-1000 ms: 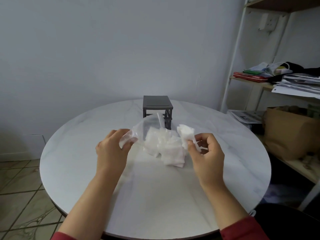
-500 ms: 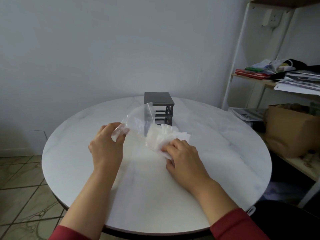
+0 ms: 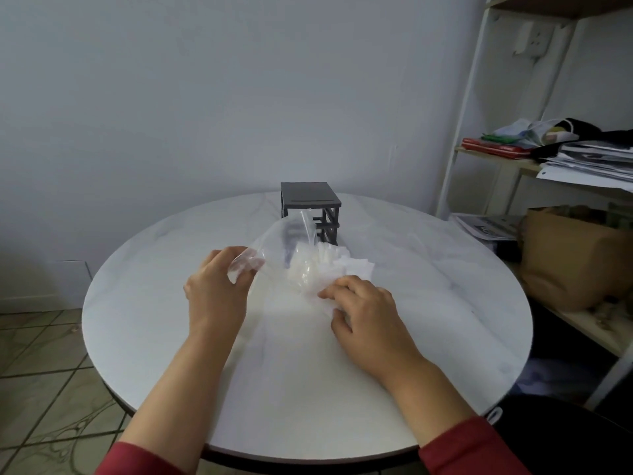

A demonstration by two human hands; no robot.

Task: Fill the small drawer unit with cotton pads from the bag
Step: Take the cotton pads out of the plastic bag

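Red sleeves [image 3: 469, 447] at the bottom edge, both forearms bare and reaching forward over a round, white marbled tabletop [image 3: 164, 310].

Left hand [image 3: 219, 286]: fingers curled, thumb and fingertips clamped on a bunched edge of a clear plastic bag [image 3: 277, 241]. The bag is raised from that grip and slopes away toward the centre of the tabletop.

Right hand [image 3: 366, 313]: palm down, fingers bent, tips on the near edge of a heap of white cotton pads [image 3: 329, 265]. Cannot tell whether it pinches any pad or only presses on them.

The cotton pads lie in a loose pile on the tabletop between the two hands and a little beyond them, some under the bag's film, some spilling out to the right.

Just behind the pile stands the small drawer unit [image 3: 310, 197], dark grey, upright, open frame toward the camera. The bag's far end overlaps its lower front. No pads visible inside it.

Far right: a white-framed shelf [image 3: 479, 97] with stacked papers [image 3: 596, 159], and a brown paper bag [image 3: 575, 255] on a lower level. Left, tiled floor [image 3: 41, 354]. Plain pale wall [image 3: 205, 97] behind.
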